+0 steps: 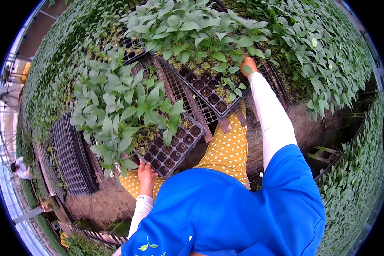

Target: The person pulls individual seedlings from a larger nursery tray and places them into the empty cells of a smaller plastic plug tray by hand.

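Observation:
My left hand (146,176) grips the near edge of a black plastic seedling tray (192,140), its fingertips at the rim. Leafy green seedlings (115,99) crowd that tray's far part, while its near-right cells hold only dark soil. Farther off and to the right lies a second seedling tray (208,107), also with plantless cells along its near corner. At this second tray's right side, my right hand (249,66) is among the leaves. Foliage hides its fingertips, so what it holds cannot be told.
Both trays rest over a mesh bench (176,83) with rusty bars. A stack of black cell trays (72,156) stands at left. Dense seedlings (323,48) spread at right and behind. A person (20,168) is far left. Bare soil (99,204) shows below the bench.

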`<state>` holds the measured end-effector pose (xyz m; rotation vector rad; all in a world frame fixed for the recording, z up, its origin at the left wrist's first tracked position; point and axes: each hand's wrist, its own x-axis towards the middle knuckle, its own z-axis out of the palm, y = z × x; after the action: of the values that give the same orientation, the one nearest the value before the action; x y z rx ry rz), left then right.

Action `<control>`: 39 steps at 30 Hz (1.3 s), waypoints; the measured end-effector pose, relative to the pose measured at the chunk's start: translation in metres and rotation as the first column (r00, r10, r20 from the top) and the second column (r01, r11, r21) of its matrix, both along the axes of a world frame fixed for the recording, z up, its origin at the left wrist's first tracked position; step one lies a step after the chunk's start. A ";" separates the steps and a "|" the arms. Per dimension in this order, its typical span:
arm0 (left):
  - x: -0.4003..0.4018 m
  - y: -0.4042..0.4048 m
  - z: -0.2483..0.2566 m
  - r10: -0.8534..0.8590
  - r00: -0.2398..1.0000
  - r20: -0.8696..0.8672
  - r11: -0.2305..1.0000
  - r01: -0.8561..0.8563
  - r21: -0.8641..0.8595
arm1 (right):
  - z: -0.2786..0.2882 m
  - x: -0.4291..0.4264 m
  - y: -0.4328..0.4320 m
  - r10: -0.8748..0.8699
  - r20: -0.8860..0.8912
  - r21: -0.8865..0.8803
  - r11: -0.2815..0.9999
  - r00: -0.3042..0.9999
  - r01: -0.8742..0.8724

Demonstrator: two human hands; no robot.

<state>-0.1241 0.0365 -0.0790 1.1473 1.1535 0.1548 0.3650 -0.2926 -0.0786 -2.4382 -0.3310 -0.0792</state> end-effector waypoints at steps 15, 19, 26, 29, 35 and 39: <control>-0.007 0.004 -0.008 0.091 0.995 0.029 0.995 -0.090 -0.030 | 0.176 -0.156 0.062 0.397 -0.172 0.535 0.806 0.901 -0.253; -0.006 0.006 -0.009 0.048 0.995 0.087 0.997 -0.042 -0.069 | 0.123 -0.235 0.095 0.503 -0.420 0.566 0.796 0.755 -0.216; -0.011 0.007 -0.017 0.045 0.988 0.147 0.997 -0.035 -0.070 | 0.050 -0.291 0.164 0.463 -0.358 0.489 0.833 0.811 -0.259; -0.009 0.005 -0.015 0.055 0.983 0.175 0.995 -0.039 -0.094 | 0.030 -0.280 0.181 0.438 -0.084 0.318 0.863 0.895 -0.393; -0.011 0.005 -0.013 0.066 0.984 0.163 0.995 -0.054 -0.080 | -0.002 -0.276 0.203 0.485 0.216 -0.087 0.874 0.847 -0.478; -0.012 0.006 -0.014 0.005 0.977 0.213 0.999 0.004 -0.042 | -0.024 -0.278 0.199 0.541 0.328 -0.166 0.840 0.774 -0.517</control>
<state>-0.1358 0.0421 -0.0932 1.0657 0.9626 0.2464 0.0872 -0.0936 -0.1021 -2.2895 -1.1982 -0.2765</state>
